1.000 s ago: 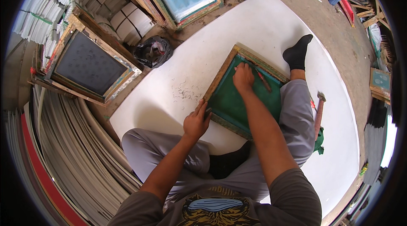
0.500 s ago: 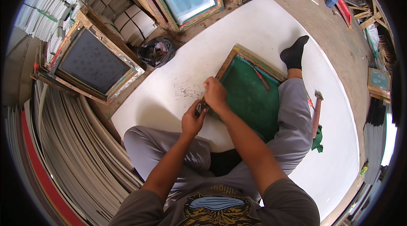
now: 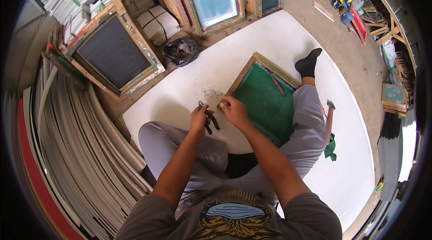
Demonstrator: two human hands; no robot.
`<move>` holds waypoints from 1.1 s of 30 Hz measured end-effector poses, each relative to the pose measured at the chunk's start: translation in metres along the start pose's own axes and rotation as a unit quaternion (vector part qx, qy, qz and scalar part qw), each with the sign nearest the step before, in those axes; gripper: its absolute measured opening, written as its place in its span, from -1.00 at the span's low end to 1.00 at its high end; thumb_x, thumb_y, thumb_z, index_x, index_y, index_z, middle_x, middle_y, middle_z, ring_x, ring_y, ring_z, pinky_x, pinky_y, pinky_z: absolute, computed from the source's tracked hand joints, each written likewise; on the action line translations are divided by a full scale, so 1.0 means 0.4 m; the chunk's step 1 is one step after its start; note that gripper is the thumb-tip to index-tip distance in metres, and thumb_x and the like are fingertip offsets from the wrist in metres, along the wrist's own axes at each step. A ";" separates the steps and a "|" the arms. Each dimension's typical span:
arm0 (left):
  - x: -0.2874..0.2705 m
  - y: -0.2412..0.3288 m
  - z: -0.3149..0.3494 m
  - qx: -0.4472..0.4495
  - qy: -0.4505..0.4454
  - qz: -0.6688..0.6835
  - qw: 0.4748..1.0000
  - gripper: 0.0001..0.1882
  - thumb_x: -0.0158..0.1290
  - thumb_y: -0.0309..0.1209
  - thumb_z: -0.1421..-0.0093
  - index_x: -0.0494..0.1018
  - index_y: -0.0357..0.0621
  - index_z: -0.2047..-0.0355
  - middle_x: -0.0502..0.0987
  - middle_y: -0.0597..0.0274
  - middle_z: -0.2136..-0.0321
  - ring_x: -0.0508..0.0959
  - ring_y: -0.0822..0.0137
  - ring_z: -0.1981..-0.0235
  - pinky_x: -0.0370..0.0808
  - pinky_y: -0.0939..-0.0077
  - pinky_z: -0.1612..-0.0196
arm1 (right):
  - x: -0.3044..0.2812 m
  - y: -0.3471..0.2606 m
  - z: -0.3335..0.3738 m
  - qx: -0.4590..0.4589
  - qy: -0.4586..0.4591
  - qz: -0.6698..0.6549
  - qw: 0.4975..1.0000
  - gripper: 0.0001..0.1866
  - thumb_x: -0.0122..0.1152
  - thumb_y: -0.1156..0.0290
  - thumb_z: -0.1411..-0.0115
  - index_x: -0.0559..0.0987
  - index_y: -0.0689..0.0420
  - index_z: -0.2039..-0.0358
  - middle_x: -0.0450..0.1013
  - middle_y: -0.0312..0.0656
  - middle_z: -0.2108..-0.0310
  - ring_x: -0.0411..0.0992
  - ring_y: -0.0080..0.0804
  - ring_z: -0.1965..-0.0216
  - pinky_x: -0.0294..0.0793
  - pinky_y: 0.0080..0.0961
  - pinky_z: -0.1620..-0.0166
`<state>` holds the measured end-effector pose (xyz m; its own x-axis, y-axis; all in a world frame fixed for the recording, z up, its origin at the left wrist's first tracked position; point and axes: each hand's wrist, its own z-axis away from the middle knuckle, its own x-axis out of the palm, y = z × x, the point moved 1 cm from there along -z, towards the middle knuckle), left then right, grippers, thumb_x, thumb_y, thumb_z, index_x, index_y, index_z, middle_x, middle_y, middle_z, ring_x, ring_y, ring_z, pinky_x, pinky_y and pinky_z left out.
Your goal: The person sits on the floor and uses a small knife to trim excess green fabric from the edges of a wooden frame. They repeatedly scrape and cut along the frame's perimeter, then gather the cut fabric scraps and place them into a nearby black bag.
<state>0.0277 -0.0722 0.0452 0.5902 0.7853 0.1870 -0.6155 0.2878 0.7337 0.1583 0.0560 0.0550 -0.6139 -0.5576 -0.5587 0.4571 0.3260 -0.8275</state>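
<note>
The green screen frame (image 3: 265, 100) is lying on the white floor sheet (image 3: 270, 42), against the person's leg. The left hand (image 3: 200, 117) is gripping dark pliers (image 3: 209, 121); the right hand (image 3: 234, 110) is pinching the frame's near corner. The mesh is looking still attached, so most work seems left.

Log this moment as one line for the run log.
left hand: holds pliers | right hand: on corner of green screen frame | frame flat on white sheet | hammer beside right leg
</note>
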 end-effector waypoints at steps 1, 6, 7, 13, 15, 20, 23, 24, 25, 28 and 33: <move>-0.005 0.006 0.014 0.002 -0.014 0.018 1.000 -0.61 -0.01 -0.18 -0.47 0.44 -0.24 -0.09 0.65 0.09 0.31 0.42 0.42 0.63 0.43 0.54 0.53 | -0.012 -0.031 0.021 -0.008 -0.017 0.000 1.000 -0.58 0.39 0.11 -0.21 0.63 0.13 0.04 0.62 -0.02 0.20 0.57 0.00 0.08 0.56 -0.12 0.08; 0.032 0.070 0.099 0.040 -0.079 0.062 0.994 -0.57 -0.14 -0.16 -0.55 0.35 -0.33 -0.14 0.58 -0.01 0.02 0.65 0.22 0.27 0.65 0.32 0.22 | -0.048 -0.115 0.117 -0.053 -0.075 0.014 0.996 -0.30 0.51 -0.04 -0.09 0.55 0.14 -0.12 0.58 0.01 0.02 0.56 -0.03 -0.02 0.54 -0.17 -0.03; 0.034 0.082 0.114 0.046 -0.091 0.055 0.993 -0.57 -0.14 -0.17 -0.55 0.35 -0.34 -0.14 0.58 0.00 0.02 0.65 0.21 0.27 0.65 0.31 0.21 | -0.050 -0.121 0.133 -0.083 -0.057 0.031 0.994 -0.28 0.52 -0.02 -0.06 0.53 0.14 -0.13 0.55 0.03 -0.01 0.55 -0.02 -0.04 0.53 -0.16 -0.04; 0.029 0.055 0.089 0.102 -0.150 -0.040 0.983 -0.61 -0.11 -0.12 -0.54 0.44 -0.15 -0.11 0.62 0.21 0.06 0.62 0.31 0.20 0.56 0.34 0.16 | -0.081 -0.178 0.206 -0.094 -0.017 0.099 0.991 -0.27 0.50 0.25 0.03 0.45 0.16 -0.16 0.49 0.13 -0.07 0.50 0.05 -0.09 0.50 -0.11 -0.09; 0.038 0.084 0.124 0.125 -0.162 -0.120 0.971 -0.55 -0.06 -0.02 -0.50 0.48 -0.11 -0.10 0.63 0.27 0.08 0.60 0.35 0.16 0.50 0.37 0.12 | -0.102 -0.216 0.219 -0.056 -0.010 0.124 0.991 -0.29 0.44 0.35 0.06 0.44 0.19 -0.14 0.52 0.15 0.01 0.53 0.08 -0.04 0.51 -0.12 -0.05; 0.070 0.124 0.187 0.125 -0.204 -0.185 0.953 -0.38 0.02 0.12 -0.42 0.49 -0.18 -0.17 0.63 0.24 0.13 0.59 0.32 0.21 0.50 0.36 0.14 | -0.138 -0.159 0.216 0.005 0.006 0.057 0.998 -0.31 0.41 0.38 0.09 0.44 0.26 -0.10 0.56 0.16 0.20 0.59 0.08 0.15 0.53 -0.17 0.07; 0.042 0.106 0.128 0.168 -0.220 -0.228 0.933 -0.39 0.06 0.12 -0.40 0.54 -0.21 -0.07 0.65 0.13 0.12 0.62 0.23 0.10 0.51 0.28 0.05 | -0.145 -0.108 0.212 0.043 0.044 0.036 0.997 -0.32 0.44 0.35 0.10 0.45 0.27 -0.07 0.56 0.16 0.20 0.59 0.04 0.16 0.53 -0.18 0.08; 0.039 0.102 0.117 0.189 -0.220 -0.275 0.917 -0.38 0.08 0.12 -0.39 0.55 -0.23 -0.07 0.66 0.07 0.09 0.63 0.18 0.06 0.52 0.27 0.01 | -0.159 -0.084 0.216 0.068 0.059 0.033 0.995 -0.32 0.45 0.33 0.10 0.46 0.27 -0.07 0.56 0.16 0.19 0.59 0.03 0.15 0.53 -0.18 0.07; 0.038 0.097 0.105 0.211 -0.219 -0.320 0.897 -0.37 0.09 0.12 -0.37 0.56 -0.24 -0.07 0.66 0.01 0.06 0.63 0.13 0.02 0.52 0.26 -0.02 | -0.177 -0.041 0.218 0.097 0.089 0.046 0.990 -0.29 0.48 0.32 0.12 0.46 0.28 -0.08 0.56 0.13 0.19 0.58 -0.02 0.16 0.53 -0.20 0.09; 0.039 0.076 0.083 0.262 -0.222 -0.433 0.834 -0.36 0.13 0.10 -0.34 0.57 -0.26 -0.08 0.64 -0.13 0.00 0.63 0.01 -0.06 0.53 0.21 -0.11 | -0.244 0.096 0.250 0.204 0.166 0.049 0.964 -0.19 0.54 0.28 0.16 0.46 0.31 -0.12 0.56 0.10 0.13 0.58 -0.05 0.12 0.53 -0.21 0.07; 0.058 0.016 0.051 0.331 -0.234 -0.527 0.747 -0.43 0.16 0.03 -0.32 0.58 -0.25 -0.05 0.65 -0.12 0.00 0.63 -0.09 -0.03 0.55 0.10 -0.10 | -0.362 0.196 0.347 0.373 0.272 0.005 0.887 -0.11 0.51 0.23 0.14 0.42 0.38 -0.20 0.54 0.21 -0.05 0.55 0.11 -0.07 0.53 -0.14 -0.12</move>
<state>0.0482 -0.0635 0.0675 0.7776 -0.0082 -0.6287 0.6220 0.1558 0.7674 0.3722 0.0562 0.0785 -0.7338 -0.0402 -0.6781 0.6389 -0.3800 -0.6688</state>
